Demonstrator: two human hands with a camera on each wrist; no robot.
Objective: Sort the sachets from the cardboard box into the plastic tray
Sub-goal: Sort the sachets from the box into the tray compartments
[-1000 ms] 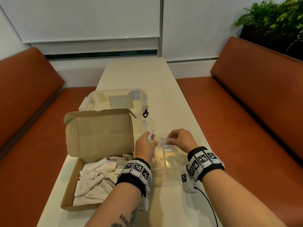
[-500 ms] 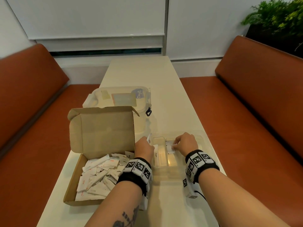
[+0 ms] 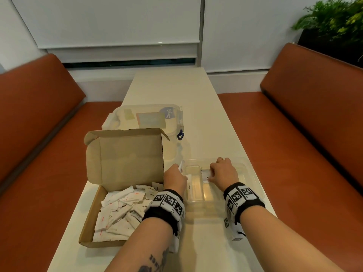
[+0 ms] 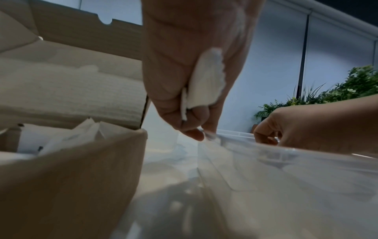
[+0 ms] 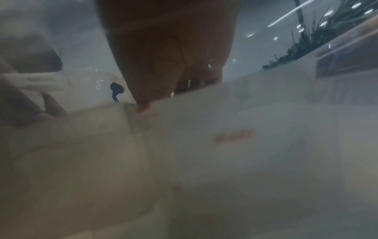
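Left hand: the left hand hovers at the left rim of the plastic tray, knuckles up, fingers curled round a few white sachets; one sachet tip pokes out above the fist.
Right hand: the right hand reaches down into the tray, palm down, its fingers pinching a white sachet with dark print against the tray's middle section. The right wrist view is blurred, so the grip shows only from the head view.
Plastic tray: the clear plastic tray sits near the table's right edge, just beside the cardboard box, split into long compartments. A sachet marked "Sugar" lies in or against the leftmost compartment; which of the two cannot be told.
Cardboard box: the cardboard box stands at the table's near left edge, its lid raised upright. A loose heap of white sachets, some with red print and some with black, fills its bottom.
Lidded container: a clear plastic container with a blue clip stands behind the box, its lid on.
Table: the cream table runs between two orange-brown benches.
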